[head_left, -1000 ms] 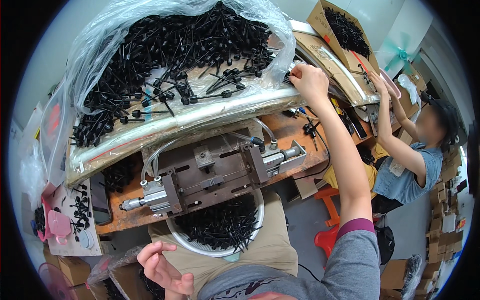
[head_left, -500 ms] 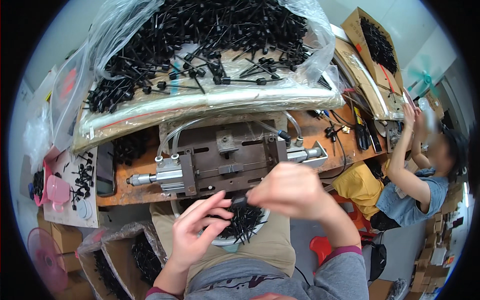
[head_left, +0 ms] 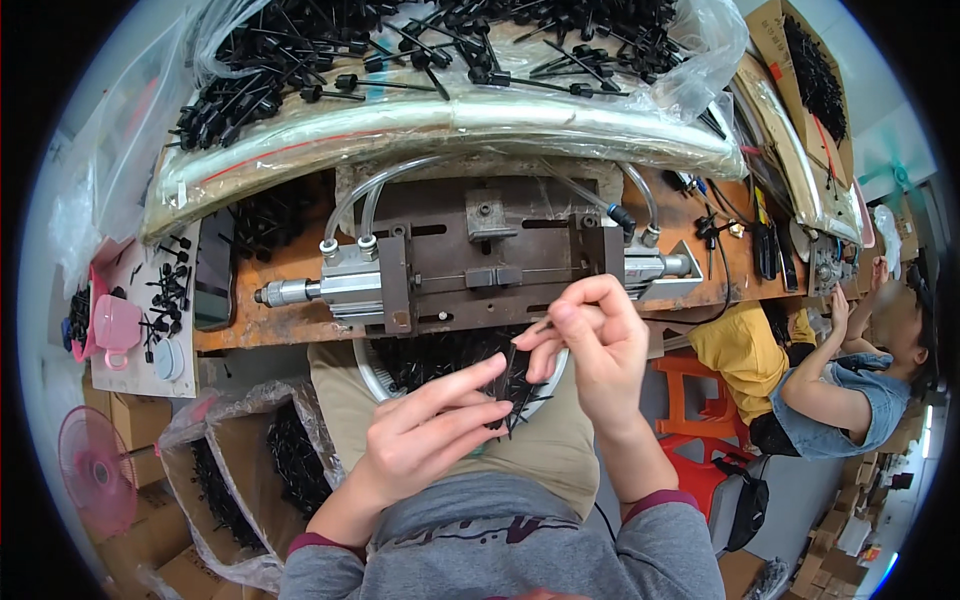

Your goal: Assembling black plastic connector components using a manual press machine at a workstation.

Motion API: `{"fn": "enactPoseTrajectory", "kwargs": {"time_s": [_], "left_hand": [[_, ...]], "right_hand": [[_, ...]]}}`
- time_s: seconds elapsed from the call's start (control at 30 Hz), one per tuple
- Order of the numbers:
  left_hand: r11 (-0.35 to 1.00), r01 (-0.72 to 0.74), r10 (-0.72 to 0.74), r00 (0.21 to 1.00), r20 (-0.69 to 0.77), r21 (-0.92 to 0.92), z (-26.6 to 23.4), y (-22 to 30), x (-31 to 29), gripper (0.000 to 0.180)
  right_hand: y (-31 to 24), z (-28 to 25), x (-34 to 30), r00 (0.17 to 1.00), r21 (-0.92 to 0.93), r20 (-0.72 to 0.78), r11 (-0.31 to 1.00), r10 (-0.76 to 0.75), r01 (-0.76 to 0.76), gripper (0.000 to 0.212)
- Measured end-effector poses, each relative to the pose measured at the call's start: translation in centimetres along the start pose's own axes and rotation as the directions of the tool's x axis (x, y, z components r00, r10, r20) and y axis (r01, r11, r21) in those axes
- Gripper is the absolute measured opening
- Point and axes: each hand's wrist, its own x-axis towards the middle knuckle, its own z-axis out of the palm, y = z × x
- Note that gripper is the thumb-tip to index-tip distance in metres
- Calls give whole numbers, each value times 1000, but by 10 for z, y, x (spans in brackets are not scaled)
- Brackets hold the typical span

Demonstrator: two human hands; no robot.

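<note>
Over a white-rimmed bowl (head_left: 372,376) on my lap, filled with thin black stemmed parts, my two hands come close together. My left hand (head_left: 425,435) is closed, with slim black stemmed parts (head_left: 507,392) at its fingertips; how many it holds is unclear. Up and to the right, my right hand (head_left: 605,350) pinches thumb against fingers just above those parts. What sits in that pinch is too small to make out. Beyond both hands stands a brown metal fixture (head_left: 440,250) with a silver cylinder (head_left: 350,288) at its left end and a small clamp block (head_left: 494,276) in its middle.
Behind the fixture, a plastic-lined carton (head_left: 420,130) carries a heap of black parts (head_left: 300,40). Clear hoses (head_left: 372,195) arch over the bench. Lined boxes (head_left: 235,470) stand lower left, near a pink fan (head_left: 95,470). A co-worker (head_left: 835,390) sits at right beside red stools (head_left: 690,395).
My right hand has turned and its fingers now show, pinched near my left fingertips. My left hand has closed from a spread pose. The view has shifted, so the bench appears higher.
</note>
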Motion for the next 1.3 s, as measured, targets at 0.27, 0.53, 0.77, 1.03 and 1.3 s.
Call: {"fn": "enactPoseTrajectory", "kwargs": {"time_s": [0.27, 0.53, 0.77, 1.03, 1.3], "left_hand": [[984, -130, 116, 987, 112, 123, -3, -4, 0, 28], [982, -122, 103, 986, 135, 141, -4, -4, -1, 26], [977, -149, 128, 982, 138, 153, -5, -3, -1, 25], [976, -150, 121, 977, 175, 161, -8, -3, -2, 24], [979, -129, 102, 980, 170, 158, -6, -5, -2, 29]], "right_hand": [[14, 0, 7, 984, 84, 129, 987, 124, -136, 14], [9, -7, 9, 965, 64, 207, 982, 162, -179, 12], [5, -10, 8, 941, 42, 290, 980, 176, -197, 9], [-7, -7, 10, 926, -161, 321, 975, 198, -152, 5], [-5, -9, 10, 898, -230, 392, 967, 199, -114, 3]]}}
